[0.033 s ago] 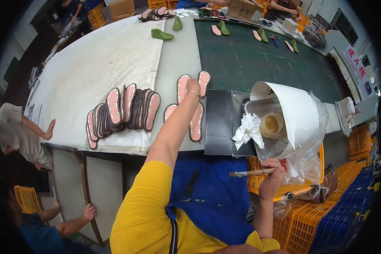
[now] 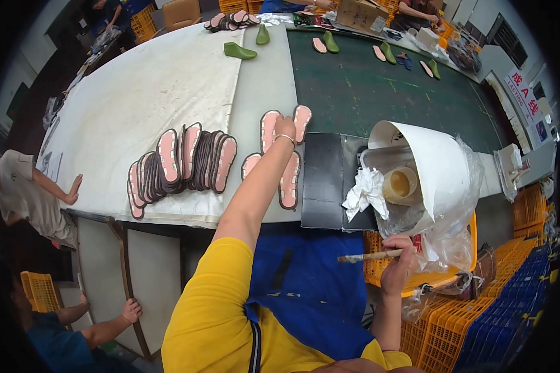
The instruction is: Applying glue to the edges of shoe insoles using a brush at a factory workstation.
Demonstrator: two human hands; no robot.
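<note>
My left hand [image 2: 285, 127] reaches over the table, wearing a bracelet at the wrist. It is down between a pink, dark-rimmed shoe insole [image 2: 269, 129] and a second insole [image 2: 302, 123], touching or nearly touching them; its fingertips are hidden. Closer to me lie another insole [image 2: 289, 181] and one partly covered by my forearm [image 2: 250, 164]. In front of the table edge at right, my right hand [image 2: 397, 267] is closed around a wooden-handled brush [image 2: 370, 255], its bristle end pointing left.
Left of my arm stands a row of stacked insoles [image 2: 196, 158]. At right are a cup of yellowish liquid [image 2: 399, 184], crumpled tissue [image 2: 366, 191] and a curled white sheet [image 2: 445, 165]. Green shoe lasts [image 2: 239, 51] stand farther off. Two people are at left; yellow crates [image 2: 445, 336] at lower right.
</note>
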